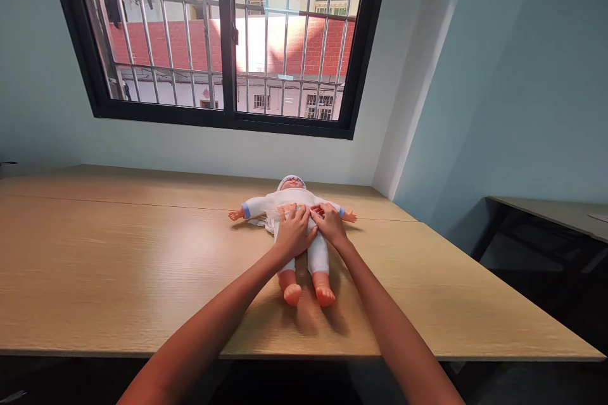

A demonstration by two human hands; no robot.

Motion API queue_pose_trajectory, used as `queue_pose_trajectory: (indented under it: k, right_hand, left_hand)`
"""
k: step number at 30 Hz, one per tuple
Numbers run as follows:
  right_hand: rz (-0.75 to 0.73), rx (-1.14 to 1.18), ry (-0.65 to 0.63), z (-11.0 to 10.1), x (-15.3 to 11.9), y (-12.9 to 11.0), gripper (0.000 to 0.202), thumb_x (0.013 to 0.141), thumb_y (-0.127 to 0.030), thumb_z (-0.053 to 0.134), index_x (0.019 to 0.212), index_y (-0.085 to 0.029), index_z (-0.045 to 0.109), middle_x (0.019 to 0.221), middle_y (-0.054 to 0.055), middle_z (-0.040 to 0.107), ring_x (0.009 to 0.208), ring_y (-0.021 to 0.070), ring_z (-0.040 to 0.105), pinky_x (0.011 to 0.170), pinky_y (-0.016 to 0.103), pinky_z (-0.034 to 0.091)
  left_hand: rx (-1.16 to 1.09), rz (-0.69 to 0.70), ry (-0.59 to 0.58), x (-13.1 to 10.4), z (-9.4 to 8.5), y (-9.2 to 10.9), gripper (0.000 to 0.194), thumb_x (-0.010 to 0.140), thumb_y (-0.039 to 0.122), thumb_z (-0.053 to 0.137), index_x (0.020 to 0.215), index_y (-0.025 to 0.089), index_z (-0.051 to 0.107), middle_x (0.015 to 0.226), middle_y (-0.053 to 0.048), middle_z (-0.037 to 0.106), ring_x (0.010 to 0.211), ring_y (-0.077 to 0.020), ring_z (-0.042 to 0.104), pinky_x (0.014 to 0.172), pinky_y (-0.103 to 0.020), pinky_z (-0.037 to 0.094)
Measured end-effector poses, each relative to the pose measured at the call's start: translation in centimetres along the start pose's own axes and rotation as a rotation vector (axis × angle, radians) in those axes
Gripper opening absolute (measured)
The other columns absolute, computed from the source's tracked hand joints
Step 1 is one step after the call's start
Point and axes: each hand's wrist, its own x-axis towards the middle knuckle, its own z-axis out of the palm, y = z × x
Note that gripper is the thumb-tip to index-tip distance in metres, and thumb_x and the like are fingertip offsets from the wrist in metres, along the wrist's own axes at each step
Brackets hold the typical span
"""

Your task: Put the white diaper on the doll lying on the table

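A baby doll (318, 258) in white clothes with blue cuffs lies on its back on the wooden table (142, 266), its head toward the window and bare feet toward me. Thin whitish material (270, 211) sits around its waist and sticks out on the left side. My left hand (294, 230) lies flat on the doll's lower belly with its fingers apart. Beside it, my right hand (329, 223) touches the doll's waist on the right, fingers bent and close together; whatever may be between the fingertips is too small to make out.
Behind the table is a wall with a black-framed, barred window (229, 115). A second, darker table (551, 215) stands at the right, beyond a gap. The wooden table's front edge runs just below the doll's feet.
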Motion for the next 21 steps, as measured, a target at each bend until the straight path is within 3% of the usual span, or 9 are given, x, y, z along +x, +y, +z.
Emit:
queue_pose_trajectory:
  k: [14,17,19,21]
  right_hand:
    - [0.036,0.038,0.005,-0.1,-0.4,-0.8,0.010,0.087,-0.026,0.058,0.088,-0.019,0.066,0.097,0.009,0.068,0.086,0.0215,0.066,0.085,0.037,0.053]
    - [0.081,-0.030,0.030,-1.5,0.1,-2.9,0.010,0.084,-0.021,0.058,0.091,-0.019,0.066,0.096,0.010,0.069,0.088,0.0244,0.066,0.086,0.040,0.053]
    - [0.092,-0.102,0.150,-3.4,-0.2,-5.5,0.017,0.083,-0.018,0.056,0.096,-0.019,0.066,0.099,0.012,0.069,0.093,0.0281,0.065,0.089,0.045,0.051]
    - [0.007,-0.060,0.277,-5.7,-2.2,-8.4,0.021,0.087,-0.026,0.053,0.104,-0.022,0.065,0.107,0.012,0.068,0.096,0.0283,0.065,0.090,0.047,0.051]
  left_hand:
    - [0.005,-0.010,-0.006,-0.1,-0.1,0.1,0.052,0.096,0.040,0.042,0.142,0.015,0.046,0.150,-0.012,0.046,0.143,-0.0355,0.033,0.115,-0.066,0.022]
    - [0.010,-0.010,-0.024,0.0,-0.3,0.0,0.051,0.097,0.041,0.041,0.141,0.015,0.047,0.150,-0.012,0.046,0.144,-0.0355,0.032,0.115,-0.066,0.023]
    - [0.009,-0.021,-0.033,0.3,-0.7,0.0,0.052,0.097,0.042,0.041,0.141,0.014,0.047,0.149,-0.013,0.047,0.143,-0.0356,0.033,0.115,-0.066,0.024]
    - [0.009,-0.034,-0.016,0.1,-1.5,0.3,0.055,0.096,0.043,0.043,0.141,0.011,0.047,0.148,-0.015,0.048,0.142,-0.0358,0.035,0.116,-0.063,0.026]
